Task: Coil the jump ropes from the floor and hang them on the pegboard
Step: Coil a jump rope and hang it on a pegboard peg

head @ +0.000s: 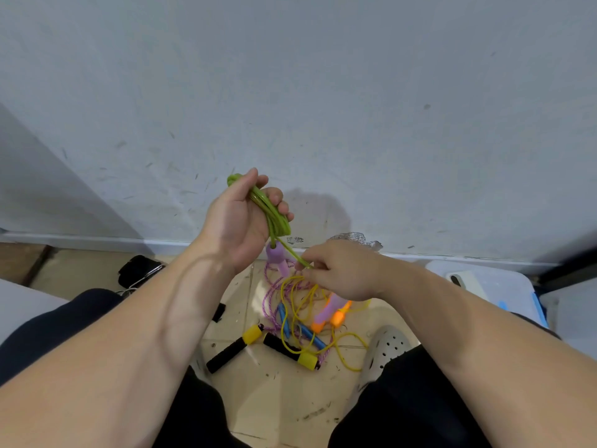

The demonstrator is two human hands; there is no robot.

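My left hand (240, 218) grips a coiled bundle of green jump rope (274, 215), raised in front of the wall. One purple handle (275, 255) of that rope hangs just below the hand. My right hand (339, 270) pinches the free green strand (298, 258) a little lower and to the right. The second purple handle (328, 308) hangs under my right hand. On the floor below lies a tangle: a yellow rope (292, 295) with black-and-yellow handles (231, 349), a pink-purple braided rope (269, 292) with blue handles (310, 336), and orange handles (337, 318). No pegboard is in view.
A scuffed white wall (323, 108) rises straight ahead with a baseboard at floor level. My knees in black trousers frame the tiled floor (277, 399). A grey perforated clog (386, 350) is on the right. A black object (139, 270) lies left, a pale plastic box (491, 282) right.
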